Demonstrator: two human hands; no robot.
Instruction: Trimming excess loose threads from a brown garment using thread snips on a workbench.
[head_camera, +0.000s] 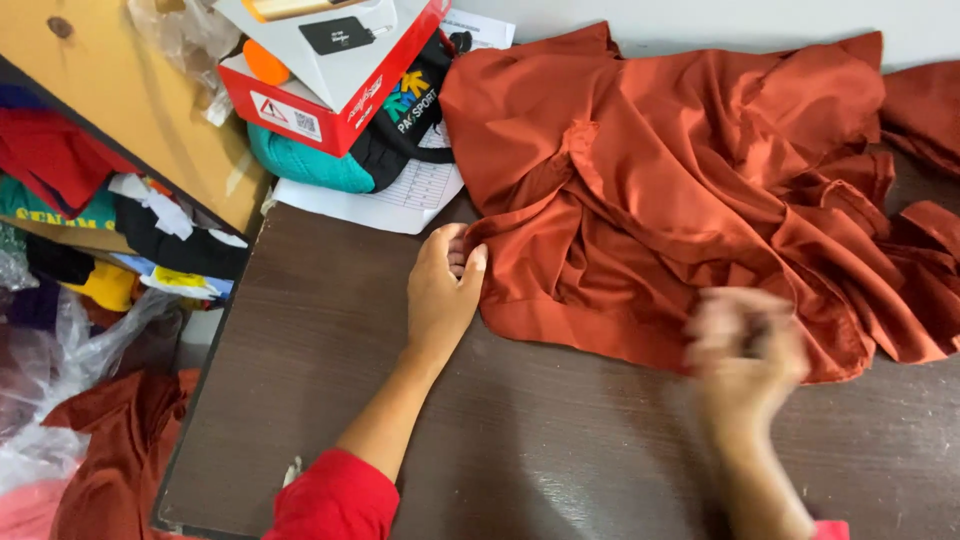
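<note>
On a dark bench (330, 330), the left hand (440, 290) pinches the rust-orange satin garment's (680, 180) left edge with clenched fingers, while the blurred right hand (745, 350), its grip unclear, hovers at the near hem.

Rust cloth (690, 170) looks satiny, faintly glossy; table (320, 380) dark matt wood-grain, perhaps laminate.

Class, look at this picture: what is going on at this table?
A person in red sleeves works on a crumpled rust-orange satin cloth spread over a dark brown wooden table. The left hand pinches the cloth's left edge. The right hand is blurred at the lower hem, so its grip cannot be judged. A red and white cardboard box sits on bags and papers at the table's far left corner.
</note>
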